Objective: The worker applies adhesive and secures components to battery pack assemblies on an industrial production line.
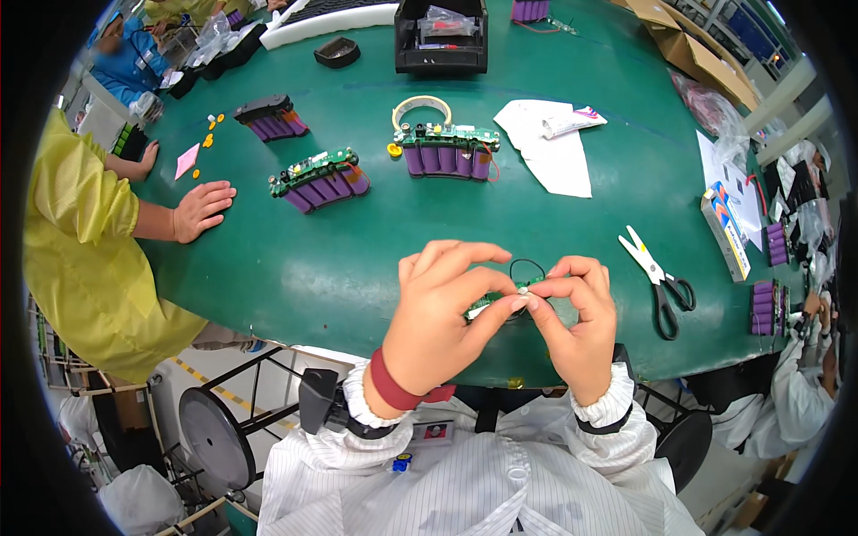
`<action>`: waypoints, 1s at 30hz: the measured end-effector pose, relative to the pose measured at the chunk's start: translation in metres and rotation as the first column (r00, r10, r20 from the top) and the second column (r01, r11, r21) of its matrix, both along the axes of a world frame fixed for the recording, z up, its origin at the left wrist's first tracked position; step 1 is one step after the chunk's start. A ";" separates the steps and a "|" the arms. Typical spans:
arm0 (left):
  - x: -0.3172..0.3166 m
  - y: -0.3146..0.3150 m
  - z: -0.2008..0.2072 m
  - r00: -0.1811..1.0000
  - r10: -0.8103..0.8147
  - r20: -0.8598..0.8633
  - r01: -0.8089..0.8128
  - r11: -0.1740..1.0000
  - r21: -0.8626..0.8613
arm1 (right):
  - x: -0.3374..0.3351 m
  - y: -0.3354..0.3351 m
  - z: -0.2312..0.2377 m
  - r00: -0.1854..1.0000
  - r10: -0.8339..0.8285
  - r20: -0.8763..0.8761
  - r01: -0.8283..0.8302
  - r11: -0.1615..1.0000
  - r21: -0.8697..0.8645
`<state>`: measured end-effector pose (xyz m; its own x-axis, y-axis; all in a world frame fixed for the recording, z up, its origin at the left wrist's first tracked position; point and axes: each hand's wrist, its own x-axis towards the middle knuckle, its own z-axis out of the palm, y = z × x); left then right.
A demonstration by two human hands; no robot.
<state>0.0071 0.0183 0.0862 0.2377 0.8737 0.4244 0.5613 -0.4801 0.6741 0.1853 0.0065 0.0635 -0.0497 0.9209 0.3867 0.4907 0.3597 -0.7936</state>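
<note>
My left hand (440, 314) and my right hand (579, 323) meet near the table's front edge. Thumb and forefinger of each are pinched together on a small whitish piece (524, 290), too small to name surely. A thin black wire (529, 263) loops up just behind the fingertips. Below them, mostly covered by my hands, lies a green circuit board (480, 305). Farther off stands a purple battery pack (447, 159) with a green board on top. Another such battery pack (323, 183) sits to its left, and a black-topped battery pack (273, 119) stands behind that one.
Scissors (659, 279) lie open at right, near a small box (725, 230). White paper (547, 152) bears a tube (574, 122). A tape roll (422, 109) and a black bin (441, 40) stand farther back. A co-worker's hand (204, 211) rests on the table at left.
</note>
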 end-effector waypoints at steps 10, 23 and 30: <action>0.017 0.002 0.000 0.999 -0.039 -0.031 0.038 0.998 -0.052 | 0.012 -0.013 -0.012 0.941 -0.015 -0.339 -0.057 0.978 -0.201; 0.010 -0.003 -0.012 0.997 -0.054 0.050 0.059 0.992 -0.110 | 0.043 -0.024 -0.006 0.660 -0.108 -0.743 -0.474 0.708 -0.524; 0.014 -0.005 -0.009 0.996 -0.029 -0.089 0.037 0.996 0.079 | 0.041 -0.018 -0.004 0.788 -0.063 -0.613 -0.335 0.791 -0.512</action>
<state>0.0211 0.0133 0.0767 0.3053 0.8285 0.4694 0.5995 -0.5502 0.5812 0.2261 -0.0119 0.0594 -0.1475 0.9670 -0.2079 -0.1445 -0.2291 -0.9626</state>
